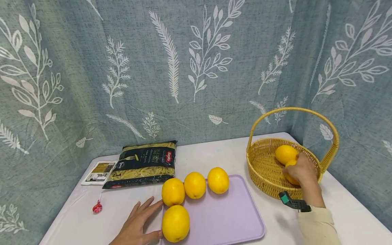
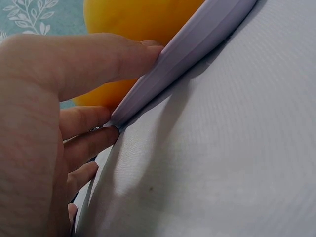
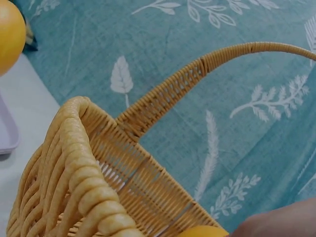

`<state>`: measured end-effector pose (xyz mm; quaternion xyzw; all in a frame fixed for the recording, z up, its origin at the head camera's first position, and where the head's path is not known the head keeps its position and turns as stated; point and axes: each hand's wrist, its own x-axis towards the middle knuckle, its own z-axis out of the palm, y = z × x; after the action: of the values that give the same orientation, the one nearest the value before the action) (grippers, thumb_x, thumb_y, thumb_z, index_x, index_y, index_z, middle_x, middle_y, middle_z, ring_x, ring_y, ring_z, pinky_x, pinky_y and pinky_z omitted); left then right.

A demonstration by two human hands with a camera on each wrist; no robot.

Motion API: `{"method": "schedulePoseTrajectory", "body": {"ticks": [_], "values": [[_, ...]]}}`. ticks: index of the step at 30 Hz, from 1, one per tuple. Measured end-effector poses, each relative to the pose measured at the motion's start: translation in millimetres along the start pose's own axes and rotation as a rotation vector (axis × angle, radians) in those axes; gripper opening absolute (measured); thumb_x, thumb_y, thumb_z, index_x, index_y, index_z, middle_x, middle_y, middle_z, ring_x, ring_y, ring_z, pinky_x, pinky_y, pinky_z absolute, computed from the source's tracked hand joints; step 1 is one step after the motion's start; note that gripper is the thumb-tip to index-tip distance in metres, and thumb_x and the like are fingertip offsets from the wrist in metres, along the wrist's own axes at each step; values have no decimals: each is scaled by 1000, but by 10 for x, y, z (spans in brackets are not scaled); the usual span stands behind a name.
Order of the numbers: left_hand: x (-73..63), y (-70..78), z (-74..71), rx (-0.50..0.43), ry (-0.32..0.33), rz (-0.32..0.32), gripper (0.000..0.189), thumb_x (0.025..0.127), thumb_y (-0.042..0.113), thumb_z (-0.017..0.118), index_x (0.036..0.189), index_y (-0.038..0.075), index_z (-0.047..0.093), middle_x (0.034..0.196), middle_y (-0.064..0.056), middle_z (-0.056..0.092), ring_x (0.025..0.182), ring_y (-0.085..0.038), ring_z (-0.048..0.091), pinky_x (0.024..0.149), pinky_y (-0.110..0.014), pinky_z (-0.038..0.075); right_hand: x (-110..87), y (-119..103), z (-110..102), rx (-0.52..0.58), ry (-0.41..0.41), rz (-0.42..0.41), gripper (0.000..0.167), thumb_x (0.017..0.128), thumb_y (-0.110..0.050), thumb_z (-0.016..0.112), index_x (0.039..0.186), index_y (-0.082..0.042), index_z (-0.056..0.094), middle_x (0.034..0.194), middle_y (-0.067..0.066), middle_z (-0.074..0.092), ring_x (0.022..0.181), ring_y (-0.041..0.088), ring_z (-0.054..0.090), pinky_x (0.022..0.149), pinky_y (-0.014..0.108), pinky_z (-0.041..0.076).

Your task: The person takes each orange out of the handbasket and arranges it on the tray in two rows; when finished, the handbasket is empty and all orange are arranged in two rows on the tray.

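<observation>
In the head view my right hand (image 1: 304,170) reaches over the rim of a wicker basket (image 1: 260,177) and grips an orange (image 1: 291,176) inside it. Another orange (image 1: 284,154) lies just behind that one. My left hand (image 1: 136,223) rests at the left edge of a lilac tray (image 1: 223,217), fingers spread and touching its rim, as the left wrist view confirms. Along the tray's back edge sit three oranges, among them a right one (image 1: 218,180) and a middle one (image 1: 195,185). A nearer orange (image 1: 176,223) sits at the tray's left side, beside my left thumb.
A bag of penne pasta (image 1: 144,165) lies behind the tray on the left, overlapping a small white packet (image 1: 98,173). A red lollipop (image 1: 97,207) is on the white table (image 1: 128,200). The basket's tall handle (image 1: 294,109) arches over it. A patterned curtain (image 1: 183,68) hangs behind.
</observation>
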<state>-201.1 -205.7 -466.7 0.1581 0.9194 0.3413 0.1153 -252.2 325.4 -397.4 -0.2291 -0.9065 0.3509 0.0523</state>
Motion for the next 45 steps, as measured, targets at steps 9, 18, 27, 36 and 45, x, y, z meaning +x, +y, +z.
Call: {"method": "schedulePoseTrajectory", "body": {"ticks": [9,18,27,36,45], "values": [[11,-12,-4,13,2,15,87,79,54,76,151,13,50,159,-18,39,150,-48,22,119,-74,-5,-21,-17,-29,29,45,3,81,84,-16,76,148,10,33,146,38,35,124,55,36,105,68,35],[-8,-51,-54,24,1,-1,86,80,55,74,151,13,49,159,-17,40,150,-49,22,119,-74,-7,-100,-212,-75,86,126,-51,75,87,-23,70,150,4,39,137,35,45,116,49,40,85,59,47],[27,-51,-23,18,-14,18,85,82,55,73,151,12,49,159,-17,41,150,-49,22,118,-74,-6,-234,-399,-160,145,165,-116,76,91,-27,70,154,-3,35,139,31,47,117,47,44,84,58,50],[39,-31,-3,19,-19,-20,86,81,57,73,151,13,49,159,-17,40,150,-48,21,119,-73,-7,-383,-534,-204,213,206,-193,82,87,-31,76,155,-8,37,142,29,48,124,47,39,82,55,51],[45,-11,7,11,-21,-26,87,79,56,73,152,14,49,159,-15,40,150,-47,21,119,-73,-6,-501,-664,-199,230,257,-306,74,84,-33,78,148,-8,51,132,29,57,114,46,45,71,44,50]]}}
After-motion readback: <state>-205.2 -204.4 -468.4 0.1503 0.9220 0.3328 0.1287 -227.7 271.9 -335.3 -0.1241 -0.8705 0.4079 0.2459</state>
